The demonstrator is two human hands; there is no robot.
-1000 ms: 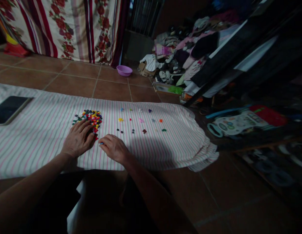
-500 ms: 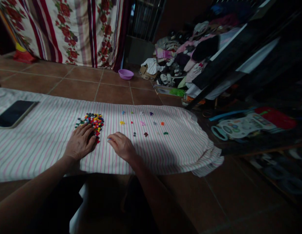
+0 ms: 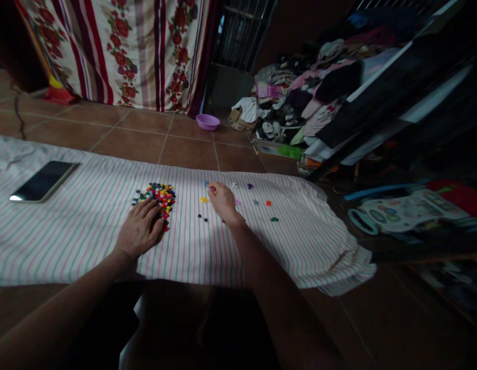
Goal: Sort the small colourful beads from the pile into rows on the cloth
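Observation:
My left hand (image 3: 140, 228) lies palm down with its fingers spread, the fingertips touching the near side of a pile of small coloured pieces (image 3: 161, 194). The pieces are too small to name more exactly. With its fingertips pinched together, my right hand (image 3: 223, 200) reaches over the cloth beside a small group of light blue pieces (image 3: 206, 183). A small blue piece seems to be in the pinch, mostly hidden. Around that hand lie yellow pieces (image 3: 203, 199), white pieces (image 3: 234, 185), a purple piece (image 3: 250, 186) and pink pieces (image 3: 237, 202), partly covered by the hand.
Farther right are grey (image 3: 256, 202), orange (image 3: 268, 203) and green pieces (image 3: 274, 219). Two dark pieces (image 3: 202, 218) lie nearer me. A phone (image 3: 43, 181) rests on the striped cloth (image 3: 95, 226) at left. Beyond stand a purple basin (image 3: 208, 122) and heaped clothes (image 3: 300, 87).
My right hand has moved away from me and to the right, from beside the pile to the light blue group. My left hand stays at the pile. The view has shifted slightly left.

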